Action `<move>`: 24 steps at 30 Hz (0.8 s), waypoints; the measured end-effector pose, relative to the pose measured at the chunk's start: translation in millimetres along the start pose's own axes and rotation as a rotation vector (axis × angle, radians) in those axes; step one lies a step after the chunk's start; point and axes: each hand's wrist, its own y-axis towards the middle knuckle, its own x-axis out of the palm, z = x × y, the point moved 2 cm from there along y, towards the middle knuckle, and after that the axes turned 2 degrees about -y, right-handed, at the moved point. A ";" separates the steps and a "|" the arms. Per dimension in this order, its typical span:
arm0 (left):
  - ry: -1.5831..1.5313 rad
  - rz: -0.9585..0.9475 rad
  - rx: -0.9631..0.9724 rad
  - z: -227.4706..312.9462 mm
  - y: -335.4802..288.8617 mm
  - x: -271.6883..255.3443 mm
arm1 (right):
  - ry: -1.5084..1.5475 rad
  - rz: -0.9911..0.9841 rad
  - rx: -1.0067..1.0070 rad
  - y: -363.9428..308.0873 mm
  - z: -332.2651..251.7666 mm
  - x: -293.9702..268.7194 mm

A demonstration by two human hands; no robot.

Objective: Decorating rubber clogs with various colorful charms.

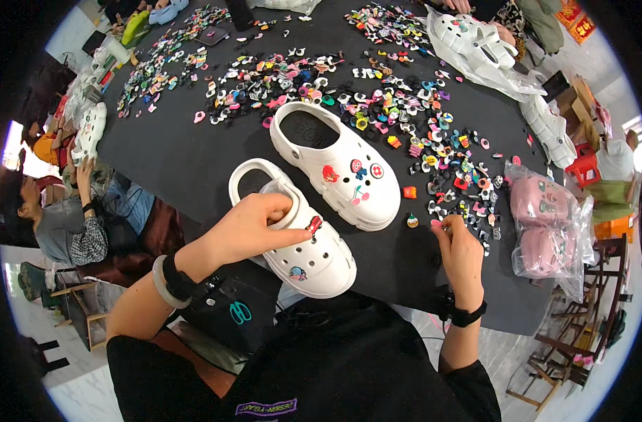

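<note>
My left hand (240,228) grips the nearer white clog (328,267), fingers tucked into its opening and thumb lying along the top. A red vehicle-shaped charm (313,225) sits by the thumb tip, and a blue and pink charm (298,273) is nearer the toe. Beyond it lies a second white clog (377,204) bearing several charms, among them cherries (361,195) and a red and white ring (377,171). At the edge of the loose charms, my right hand (463,257) is closed in a pinch, with a small pink charm (435,223) at its fingertips.
Loose shoe charms (279,77) are strewn across the black table (173,155). Bagged pink clogs (542,200) lie at the right. Another person's hand (504,35) is by a white clog (469,42) at the far right; another person (61,225) sits at left. Teal scissors (240,312) lie below.
</note>
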 end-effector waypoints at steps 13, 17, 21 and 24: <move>0.424 0.184 0.283 15.2 -30.6 -11.3 | 0.286 -0.201 -0.688 -20.0 -144.4 8.5; 0.543 0.059 0.315 -0.9 -24.4 -3.4 | 0.109 -0.150 -0.769 -23.7 -177.3 37.1; 0.513 0.006 0.215 -5.2 -19.7 -9.1 | 0.227 -0.180 -0.775 -18.0 -173.7 48.9; 0.376 -0.136 0.231 -8.7 -11.2 -17.4 | 0.174 -0.143 -0.777 -22.6 -172.8 53.6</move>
